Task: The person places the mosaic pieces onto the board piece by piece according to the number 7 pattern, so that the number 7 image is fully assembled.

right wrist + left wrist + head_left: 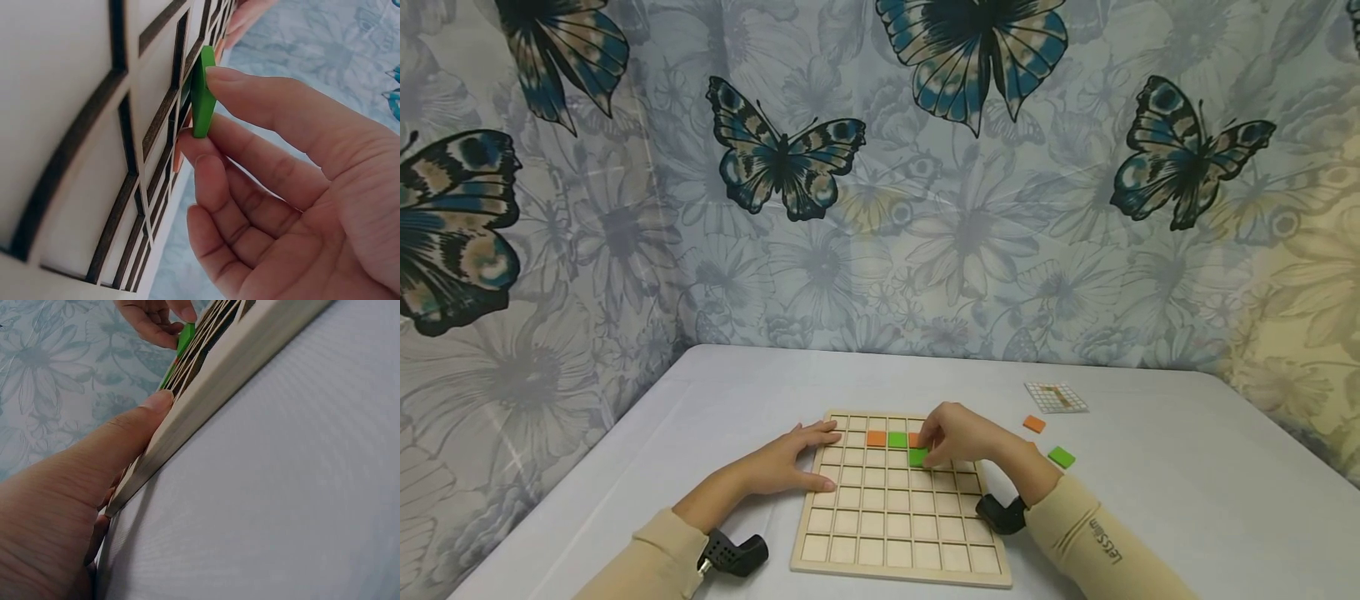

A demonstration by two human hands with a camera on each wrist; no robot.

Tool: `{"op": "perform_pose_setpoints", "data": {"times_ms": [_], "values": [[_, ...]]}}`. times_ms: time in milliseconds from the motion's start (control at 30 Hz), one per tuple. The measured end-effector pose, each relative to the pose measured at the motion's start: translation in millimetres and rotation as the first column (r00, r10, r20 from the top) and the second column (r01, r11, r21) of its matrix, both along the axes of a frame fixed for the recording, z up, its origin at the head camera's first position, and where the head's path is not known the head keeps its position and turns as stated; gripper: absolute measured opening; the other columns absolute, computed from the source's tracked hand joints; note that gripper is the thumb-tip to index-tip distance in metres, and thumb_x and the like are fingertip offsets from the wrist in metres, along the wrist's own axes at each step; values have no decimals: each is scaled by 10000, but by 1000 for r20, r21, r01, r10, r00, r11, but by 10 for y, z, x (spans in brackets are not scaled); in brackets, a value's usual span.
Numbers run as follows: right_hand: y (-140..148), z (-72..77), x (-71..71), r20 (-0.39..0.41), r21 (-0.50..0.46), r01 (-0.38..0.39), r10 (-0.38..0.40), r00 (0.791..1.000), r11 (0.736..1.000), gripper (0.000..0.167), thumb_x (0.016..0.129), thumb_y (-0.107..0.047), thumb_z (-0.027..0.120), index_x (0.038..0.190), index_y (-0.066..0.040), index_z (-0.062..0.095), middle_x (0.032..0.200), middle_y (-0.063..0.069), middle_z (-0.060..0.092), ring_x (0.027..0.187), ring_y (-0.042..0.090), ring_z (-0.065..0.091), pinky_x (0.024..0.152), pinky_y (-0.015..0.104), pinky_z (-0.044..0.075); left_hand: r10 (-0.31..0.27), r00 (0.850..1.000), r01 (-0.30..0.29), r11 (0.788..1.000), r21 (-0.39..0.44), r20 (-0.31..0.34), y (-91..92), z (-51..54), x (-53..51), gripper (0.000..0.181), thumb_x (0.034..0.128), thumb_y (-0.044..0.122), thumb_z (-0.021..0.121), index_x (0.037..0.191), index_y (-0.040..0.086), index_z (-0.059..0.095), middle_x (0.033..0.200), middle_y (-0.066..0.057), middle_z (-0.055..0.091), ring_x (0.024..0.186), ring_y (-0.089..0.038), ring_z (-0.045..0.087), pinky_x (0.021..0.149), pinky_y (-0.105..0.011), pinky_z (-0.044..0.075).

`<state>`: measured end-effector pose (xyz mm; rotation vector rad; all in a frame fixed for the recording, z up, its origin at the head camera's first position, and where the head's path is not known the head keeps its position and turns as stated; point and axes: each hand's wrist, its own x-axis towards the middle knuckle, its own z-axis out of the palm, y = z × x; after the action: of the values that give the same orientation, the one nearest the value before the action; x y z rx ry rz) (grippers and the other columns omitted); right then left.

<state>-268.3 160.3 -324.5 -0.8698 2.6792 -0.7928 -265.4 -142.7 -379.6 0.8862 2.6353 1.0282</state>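
A wooden grid board [901,579] lies on the white table. My left hand [778,464] rests on its left edge with fingers and thumb spread; in the left wrist view the thumb [119,440] lies along the rim. My right hand [967,433] is over the upper right part of the board. Between thumb and fingers it pinches a green square tile [202,94], which stands tilted against the grid in the right wrist view. Just above that tile, one row holds an orange tile [876,438], a green tile [897,440] and another orange tile [913,439] partly hidden by the right hand.
Right of the board lie a loose orange tile [1034,424], a green tile [1062,457] and an orange piece mostly hidden behind the right wrist. A small card with a printed grid [1057,398] lies farther back. A butterfly-patterned cloth [970,250] hangs behind the table.
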Motion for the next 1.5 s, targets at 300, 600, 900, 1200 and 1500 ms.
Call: {"op": "perform_pose_setpoints", "data": {"times_ms": [300,600,900,1200,1500], "values": [[-20,-4,23,-1,1,21,-21,1000,1000,185,730,-53,771,894,-16,696,774,8,653,660,69,566,572,186,497,-4,1000,4,1000,2,-12,0,-9,-8,739,744,450,744,1363,141,482,1527,-58,292,1446,-327,117,1186,-536,26],[-16,3,31,-13,-3,1,-1,1000,1000,187,733,-51,768,904,-8,703,819,33,668,668,57,564,575,178,497,-2,1000,2,1000,1,-5,-2,3,6,744,746,447,743,1366,132,477,1530,-66,284,1443,-356,92,1180,-553,24],[0,5,28,-27,-13,-23,22,999,1000,183,737,-41,762,906,2,707,849,56,682,675,41,565,585,166,500,-5,1000,5,1000,5,1,3,10,8,745,746,442,746,1367,132,476,1531,-74,279,1442,-368,77,1176,-561,18],[-14,-1,24,-29,4,-4,4,1000,1000,189,737,-59,767,907,-5,703,819,32,670,674,48,557,584,170,493,-9,1000,9,1000,10,-1,-2,0,4,748,748,439,745,1368,120,474,1530,-81,281,1443,-359,86,1180,-551,16],[-14,1,31,-24,2,-7,7,1000,1000,176,739,-55,765,899,-20,702,810,21,660,663,49,549,571,175,490,-11,1000,11,1000,7,-8,-4,-4,3,743,751,438,742,1367,120,474,1531,-78,278,1443,-362,81,1178,-556,15]]}}
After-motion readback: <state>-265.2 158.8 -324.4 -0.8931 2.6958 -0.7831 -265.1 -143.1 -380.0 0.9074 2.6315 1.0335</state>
